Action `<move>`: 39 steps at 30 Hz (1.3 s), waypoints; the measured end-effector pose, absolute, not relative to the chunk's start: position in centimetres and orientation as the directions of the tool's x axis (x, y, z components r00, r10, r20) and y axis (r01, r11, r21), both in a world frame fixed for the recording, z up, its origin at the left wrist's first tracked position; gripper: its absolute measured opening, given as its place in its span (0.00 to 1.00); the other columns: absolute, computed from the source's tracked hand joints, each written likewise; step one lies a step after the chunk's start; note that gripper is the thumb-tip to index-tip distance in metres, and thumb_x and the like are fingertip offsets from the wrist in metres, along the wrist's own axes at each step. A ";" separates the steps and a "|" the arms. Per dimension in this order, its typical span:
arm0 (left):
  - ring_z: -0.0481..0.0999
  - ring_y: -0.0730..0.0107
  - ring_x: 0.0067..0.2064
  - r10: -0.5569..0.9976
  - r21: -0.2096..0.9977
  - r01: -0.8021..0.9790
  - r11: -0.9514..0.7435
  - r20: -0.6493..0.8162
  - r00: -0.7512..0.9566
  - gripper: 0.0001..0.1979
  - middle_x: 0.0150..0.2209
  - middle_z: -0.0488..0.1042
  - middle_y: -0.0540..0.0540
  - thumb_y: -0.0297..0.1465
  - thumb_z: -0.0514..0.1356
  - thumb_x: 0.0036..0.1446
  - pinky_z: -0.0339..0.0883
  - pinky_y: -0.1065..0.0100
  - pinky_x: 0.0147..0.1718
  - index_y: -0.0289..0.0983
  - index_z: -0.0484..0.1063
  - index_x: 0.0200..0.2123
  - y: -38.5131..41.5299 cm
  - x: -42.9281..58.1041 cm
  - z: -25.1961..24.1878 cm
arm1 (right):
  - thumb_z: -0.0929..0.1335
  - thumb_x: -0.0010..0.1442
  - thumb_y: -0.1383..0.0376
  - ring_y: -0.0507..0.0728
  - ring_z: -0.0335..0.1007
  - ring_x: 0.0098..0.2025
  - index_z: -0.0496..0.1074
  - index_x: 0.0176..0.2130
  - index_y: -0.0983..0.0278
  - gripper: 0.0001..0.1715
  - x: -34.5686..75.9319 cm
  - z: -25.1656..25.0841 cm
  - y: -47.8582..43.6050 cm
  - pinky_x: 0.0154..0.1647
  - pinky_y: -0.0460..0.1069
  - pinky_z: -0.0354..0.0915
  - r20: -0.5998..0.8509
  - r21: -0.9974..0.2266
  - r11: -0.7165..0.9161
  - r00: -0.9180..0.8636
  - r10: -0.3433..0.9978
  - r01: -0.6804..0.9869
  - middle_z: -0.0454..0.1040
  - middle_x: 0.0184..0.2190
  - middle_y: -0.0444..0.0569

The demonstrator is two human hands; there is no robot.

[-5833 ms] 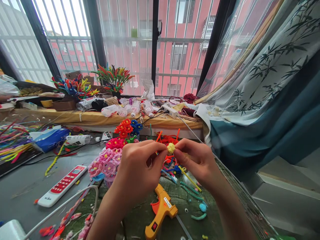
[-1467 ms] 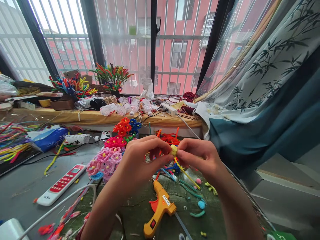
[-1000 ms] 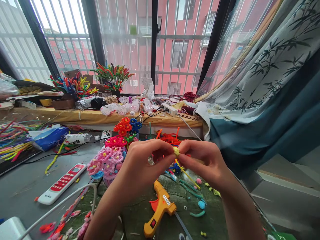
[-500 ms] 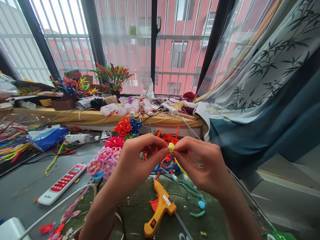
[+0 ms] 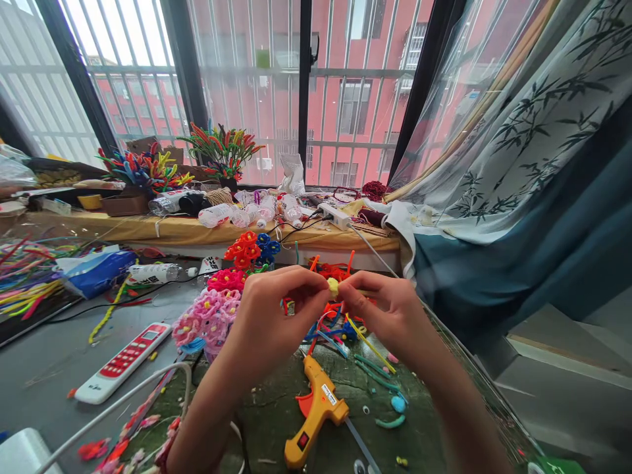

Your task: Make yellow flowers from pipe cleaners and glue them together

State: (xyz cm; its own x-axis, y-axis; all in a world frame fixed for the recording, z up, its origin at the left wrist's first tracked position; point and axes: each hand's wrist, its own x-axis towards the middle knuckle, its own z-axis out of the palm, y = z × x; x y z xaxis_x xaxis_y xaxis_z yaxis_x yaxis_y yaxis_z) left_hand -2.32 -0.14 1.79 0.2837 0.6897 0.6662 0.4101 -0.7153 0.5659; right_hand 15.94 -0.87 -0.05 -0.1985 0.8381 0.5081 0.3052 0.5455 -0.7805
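From the camera on my head, looking forward and down, my two forearms rise from the bottom edge and lean inward, so that my hands meet near the centre, raised above a cluttered tabletop [image 5: 269, 403]. My left hand [image 5: 272, 308] is bent at the wrist, its thumb and index finger pinched together around one side of a small, fuzzy yellow ball [image 5: 332, 287]. My right hand [image 5: 390, 316] mirrors it, thumb and forefinger closed on the other side. The ball sits between the two sets of fingertips, touching both.

Below my hands lies a yellow glue gun [image 5: 318, 411], its nozzle pointing away from me. Just right of it are a fuzzy blue ball [image 5: 397, 404] and green curled strips [image 5: 374, 372]. Pink fuzzy flowers [image 5: 210, 319] stand beside my left hand.
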 end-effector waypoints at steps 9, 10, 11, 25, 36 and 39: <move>0.69 0.79 0.23 0.679 0.521 0.465 -0.716 0.673 0.291 0.04 0.22 0.76 0.54 0.25 0.64 0.57 0.61 0.76 0.24 0.36 0.79 0.29 -0.5 -2.2 2.0 | 0.68 0.65 0.57 0.52 0.66 0.29 0.75 0.31 0.64 0.15 16.0 0.1 -0.8 0.29 0.46 0.61 0.458 -0.830 0.486 -0.165 0.874 0.273 0.72 0.24 0.44; 0.69 0.79 0.23 0.682 0.520 0.471 -0.712 0.672 0.289 0.04 0.22 0.77 0.54 0.25 0.64 0.57 0.60 0.76 0.24 0.36 0.79 0.30 -0.5 -2.3 2.0 | 0.68 0.66 0.58 0.53 0.66 0.29 0.75 0.31 0.64 0.15 15.9 0.2 -0.9 0.29 0.46 0.61 0.476 -0.810 0.501 -0.155 0.865 0.306 0.73 0.25 0.44; 0.69 0.79 0.23 0.686 0.521 0.476 -0.708 0.669 0.287 0.04 0.22 0.77 0.54 0.25 0.64 0.57 0.60 0.76 0.24 0.36 0.79 0.30 -0.5 -2.2 2.0 | 0.68 0.66 0.59 0.53 0.66 0.29 0.76 0.31 0.64 0.14 15.9 0.3 -1.0 0.28 0.47 0.61 0.497 -0.789 0.516 -0.147 0.855 0.333 0.73 0.24 0.44; 0.67 0.79 0.23 0.513 0.308 0.540 -0.783 0.811 0.282 0.07 0.23 0.71 0.53 0.21 0.62 0.58 0.60 0.74 0.25 0.34 0.76 0.28 -0.8 -1.9 1.9 | 0.70 0.66 0.67 0.50 0.68 0.25 0.74 0.32 0.64 0.09 15.3 0.0 -1.1 0.28 0.45 0.62 0.802 -0.437 0.745 -0.157 0.577 0.505 0.75 0.25 0.41; 0.72 0.70 0.25 0.166 -0.136 0.739 -0.660 0.933 0.320 0.10 0.23 0.74 0.48 0.20 0.60 0.58 0.64 0.68 0.26 0.36 0.71 0.25 -1.2 -1.0 1.3 | 0.68 0.66 0.71 0.50 0.68 0.28 0.73 0.33 0.65 0.08 14.7 0.0 -1.4 0.30 0.45 0.63 0.881 -0.248 0.769 -0.193 0.432 0.588 0.74 0.27 0.45; 0.71 0.69 0.23 0.094 -0.251 0.770 -0.586 0.923 0.373 0.12 0.21 0.73 0.49 0.19 0.59 0.58 0.63 0.66 0.23 0.37 0.69 0.24 -1.0 -0.9 1.0 | 0.67 0.68 0.71 0.51 0.68 0.29 0.72 0.33 0.64 0.09 14.4 -0.1 -1.5 0.31 0.45 0.64 0.889 -0.221 0.765 -0.198 0.413 0.605 0.73 0.27 0.45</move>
State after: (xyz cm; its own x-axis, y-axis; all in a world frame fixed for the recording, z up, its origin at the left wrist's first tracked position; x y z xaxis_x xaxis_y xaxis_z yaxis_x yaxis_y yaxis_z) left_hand -0.87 -1.03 1.00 0.3729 0.0945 0.9230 0.7701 -0.5864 -0.2512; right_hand 14.44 -1.46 -0.05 -0.1983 0.4129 0.8889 0.6046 0.7653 -0.2206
